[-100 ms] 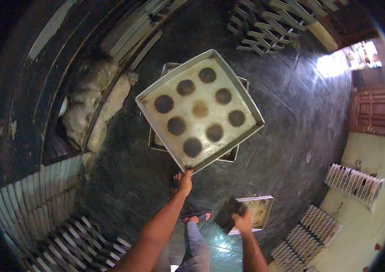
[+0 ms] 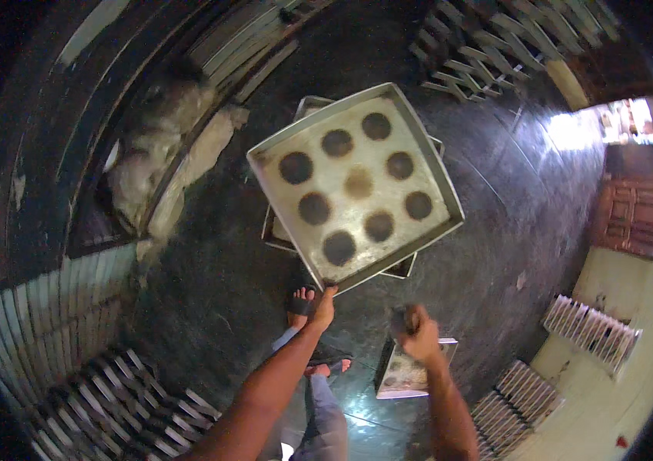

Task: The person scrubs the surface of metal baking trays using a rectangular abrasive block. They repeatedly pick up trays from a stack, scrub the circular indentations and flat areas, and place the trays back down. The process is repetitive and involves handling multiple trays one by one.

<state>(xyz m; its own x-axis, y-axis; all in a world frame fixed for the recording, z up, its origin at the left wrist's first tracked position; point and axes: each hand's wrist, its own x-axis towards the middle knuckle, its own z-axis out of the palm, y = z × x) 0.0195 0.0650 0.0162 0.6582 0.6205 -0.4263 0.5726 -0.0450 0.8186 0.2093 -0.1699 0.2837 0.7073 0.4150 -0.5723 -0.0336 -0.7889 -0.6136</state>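
Observation:
My left hand (image 2: 325, 309) grips the near corner of a square metal baking tray (image 2: 368, 156), thumb over the rim. Dark round scorch marks dot the tray's pale bottom. It is tilted over other metal trays (image 2: 279, 234), which are mostly hidden beneath it. To the right, my right hand (image 2: 422, 338) is closed on a dark, flat block (image 2: 398, 323), seen nearly edge-on; its kind cannot be made out. Below that hand, another shallow metal tray (image 2: 403, 394) with a stained bottom rests on the floor, partly covered by my forearm.
Slatted racks or stacked trays stand at the lower left (image 2: 122, 407), upper right (image 2: 488, 46) and along the right wall (image 2: 591, 326). Pale sacks (image 2: 161, 154) lie at the left. My sandalled feet (image 2: 301, 301) are on the dark floor near the held tray.
My right hand has moved up toward the held tray, and the dark block has turned from broadside to nearly edge-on. The view has shifted slightly; my left hand still grips the tray corner.

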